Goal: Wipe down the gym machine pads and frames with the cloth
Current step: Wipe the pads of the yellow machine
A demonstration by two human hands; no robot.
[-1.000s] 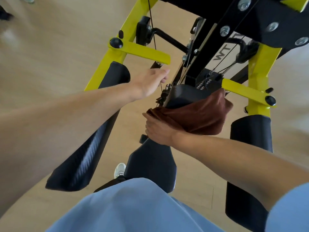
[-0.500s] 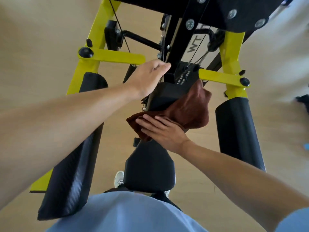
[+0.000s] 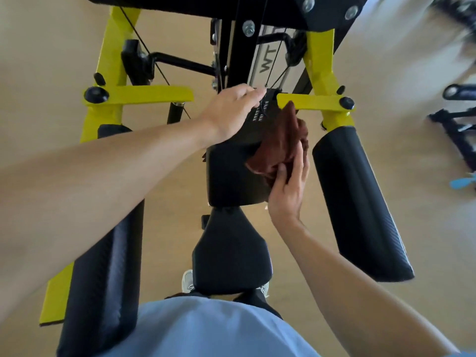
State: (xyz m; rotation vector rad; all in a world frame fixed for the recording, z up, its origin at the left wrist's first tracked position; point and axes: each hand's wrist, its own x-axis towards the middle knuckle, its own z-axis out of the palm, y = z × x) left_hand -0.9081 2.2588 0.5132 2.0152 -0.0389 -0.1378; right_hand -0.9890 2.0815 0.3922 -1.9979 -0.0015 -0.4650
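Note:
A yellow and black gym machine frame fills the view from above. Its black back pad sits in the middle, with the black seat pad below it. A brown cloth lies bunched against the back pad's right side. My right hand pinches the cloth's lower part between thumb and fingers. My left hand rests on the top of the back pad with its fingers nearly straight, close to the cables.
Long black arm pads hang on both sides, the left arm pad and the right arm pad. A black crossbeam with bolts spans the top. Other black equipment stands on the wooden floor at the right. My shoe shows below the seat.
My right hand carried the cloth from the back pad's lower left edge up to its right side. My left hand slid right along the pad's top. The camera tilted further down.

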